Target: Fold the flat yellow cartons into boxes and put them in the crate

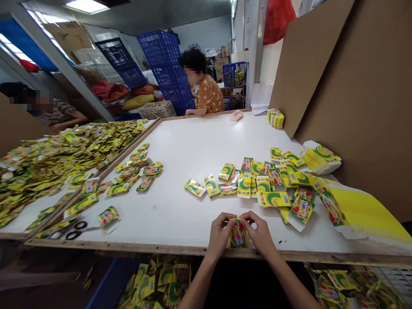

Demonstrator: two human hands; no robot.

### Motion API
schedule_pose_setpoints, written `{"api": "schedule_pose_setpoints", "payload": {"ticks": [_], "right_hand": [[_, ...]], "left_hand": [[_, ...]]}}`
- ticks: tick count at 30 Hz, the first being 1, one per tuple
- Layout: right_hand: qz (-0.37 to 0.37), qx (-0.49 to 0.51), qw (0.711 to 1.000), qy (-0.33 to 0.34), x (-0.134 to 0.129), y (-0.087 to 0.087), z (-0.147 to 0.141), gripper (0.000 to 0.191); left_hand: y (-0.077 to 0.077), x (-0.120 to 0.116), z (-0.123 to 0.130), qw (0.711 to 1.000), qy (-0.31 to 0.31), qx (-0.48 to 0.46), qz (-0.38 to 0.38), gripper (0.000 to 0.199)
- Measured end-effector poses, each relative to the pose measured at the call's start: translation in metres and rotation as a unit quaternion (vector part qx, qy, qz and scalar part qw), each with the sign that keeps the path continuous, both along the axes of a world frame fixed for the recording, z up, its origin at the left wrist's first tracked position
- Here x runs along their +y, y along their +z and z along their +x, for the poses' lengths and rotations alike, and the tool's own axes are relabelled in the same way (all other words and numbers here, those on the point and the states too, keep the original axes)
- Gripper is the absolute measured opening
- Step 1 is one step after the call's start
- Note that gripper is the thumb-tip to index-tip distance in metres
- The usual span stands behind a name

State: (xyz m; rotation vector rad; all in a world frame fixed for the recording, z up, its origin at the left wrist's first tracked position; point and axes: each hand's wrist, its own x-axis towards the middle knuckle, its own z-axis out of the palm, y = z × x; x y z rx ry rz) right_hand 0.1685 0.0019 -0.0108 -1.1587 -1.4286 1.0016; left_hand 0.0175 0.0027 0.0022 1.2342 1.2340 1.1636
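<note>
At the table's front edge, my left hand (pixel 222 231) and my right hand (pixel 257 229) are together on one small yellow-green packet (pixel 238 235) with red print. The fingers of both pinch its upper end, one hand on each side. Just beyond and to the right lies a loose group of similar small boxes (pixel 264 184), some overlapping. Two single boxes, one of them a yellow box (pixel 195 187), lie at the left of that group. Flat printed cartons (pixel 322 159) are stacked at the right.
A large heap of packets (pixel 74 150) fills the left, behind a wooden strip (pixel 122 159). Black-handled scissors (pixel 79 229) lie front left. Cardboard sheets (pixel 360 86) stand right. Two people sit beyond the table (pixel 180 141). Below its edge are containers of packets (pixel 161 283).
</note>
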Motion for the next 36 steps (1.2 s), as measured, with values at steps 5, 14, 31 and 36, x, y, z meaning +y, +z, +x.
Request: {"api": "schedule_pose_setpoints", "payload": {"ticks": [5, 14, 31, 36], "right_hand": [[0.034, -0.021, 0.999, 0.010, -0.004, -0.009, 0.004, 0.026], [0.135, -0.414, 0.898, -0.060, 0.040, 0.002, 0.020, 0.026], [0.043, 0.005, 0.998, 0.041, 0.008, 0.013, 0.000, 0.024], [-0.033, 0.131, 0.991, -0.007, 0.001, -0.011, 0.003, 0.029]], "left_hand": [[0.000, -0.007, -0.001, 1.000, -0.024, 0.003, 0.009, 0.022], [0.044, -0.046, -0.095, 0.969, 0.201, 0.146, 0.006, 0.039], [0.004, -0.019, -0.013, 0.998, -0.032, 0.044, 0.042, 0.047], [-0.006, -0.009, -0.002, 0.995, -0.097, 0.015, 0.020, 0.039]]}}
